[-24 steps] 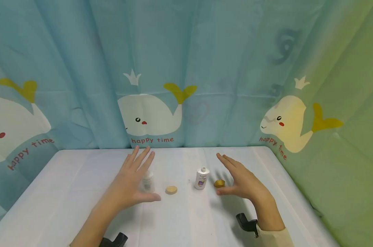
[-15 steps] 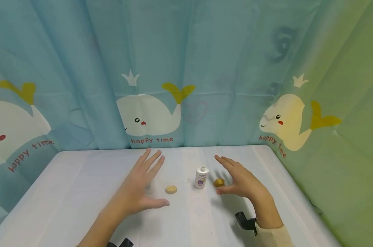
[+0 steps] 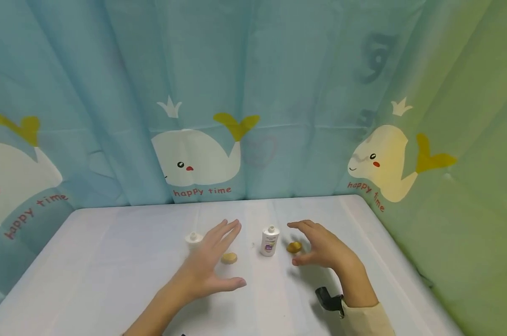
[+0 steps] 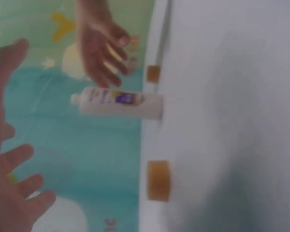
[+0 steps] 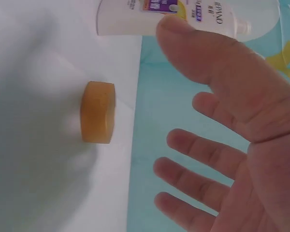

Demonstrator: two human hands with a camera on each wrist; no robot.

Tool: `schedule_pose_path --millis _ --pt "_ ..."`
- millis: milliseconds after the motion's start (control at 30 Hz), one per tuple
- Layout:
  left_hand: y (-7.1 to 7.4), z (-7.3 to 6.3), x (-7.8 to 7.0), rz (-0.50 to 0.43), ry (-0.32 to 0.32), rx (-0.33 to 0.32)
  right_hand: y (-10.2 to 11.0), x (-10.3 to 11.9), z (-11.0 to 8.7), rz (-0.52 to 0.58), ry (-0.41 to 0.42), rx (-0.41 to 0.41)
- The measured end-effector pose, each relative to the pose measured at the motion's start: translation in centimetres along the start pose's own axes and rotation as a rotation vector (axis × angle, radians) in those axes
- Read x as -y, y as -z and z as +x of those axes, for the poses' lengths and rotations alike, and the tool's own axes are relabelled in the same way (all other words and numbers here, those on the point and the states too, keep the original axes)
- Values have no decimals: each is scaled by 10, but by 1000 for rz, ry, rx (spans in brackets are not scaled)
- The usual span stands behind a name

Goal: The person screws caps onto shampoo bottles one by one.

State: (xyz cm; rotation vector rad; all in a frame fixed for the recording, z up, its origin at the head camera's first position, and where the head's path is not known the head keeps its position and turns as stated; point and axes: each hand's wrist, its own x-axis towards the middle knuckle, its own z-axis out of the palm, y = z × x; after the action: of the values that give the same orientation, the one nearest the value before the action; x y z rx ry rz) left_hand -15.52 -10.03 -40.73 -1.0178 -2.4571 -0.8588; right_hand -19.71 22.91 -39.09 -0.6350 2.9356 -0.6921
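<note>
My left hand [image 3: 207,266] hovers over the middle of the table, fingers spread and thumb apart, holding nothing. Behind it a white bottle [image 3: 194,239] shows only its top; the rest is hidden. A small tan disc-shaped piece [image 3: 229,258] lies just beyond the palm, partly covered in the head view. Right of that stands a capless-looking white bottle [image 3: 269,241] with a purple label [image 5: 159,5]. My right hand [image 3: 326,247] floats beside a gold-brown chunky piece [image 3: 294,247], fingers loosely bent, nothing between them. In the right wrist view this piece [image 5: 98,112] sits apart from the fingertips.
A white cloth covers the table [image 3: 123,261]. Behind it hangs a blue curtain [image 3: 278,93] with whale prints, turning green on the right side. A black wrist mount [image 3: 329,299] sits on the right wrist near a beige sleeve [image 3: 366,319].
My left hand has moved rightward and slightly closer, uncovering the left bottle's top and overlapping the tan piece. My right hand has stayed nearly in place, its fingers a little more bent.
</note>
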Motion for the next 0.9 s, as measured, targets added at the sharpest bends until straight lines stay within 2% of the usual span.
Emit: schedule_pose_path --millis 200,533,800,900 --pt "-12 0 -2 -73 89 66 -5 2 3 -5 -10 22" --pt "-20 8 -3 -116 196 128 -8 1 6 -18 -20 34" --pt "-27 17 1 -162 263 138 -13 -5 9 -24 -27 27" --pt "-30 21 2 -188 270 137 -15 -8 10 -31 -23 29"
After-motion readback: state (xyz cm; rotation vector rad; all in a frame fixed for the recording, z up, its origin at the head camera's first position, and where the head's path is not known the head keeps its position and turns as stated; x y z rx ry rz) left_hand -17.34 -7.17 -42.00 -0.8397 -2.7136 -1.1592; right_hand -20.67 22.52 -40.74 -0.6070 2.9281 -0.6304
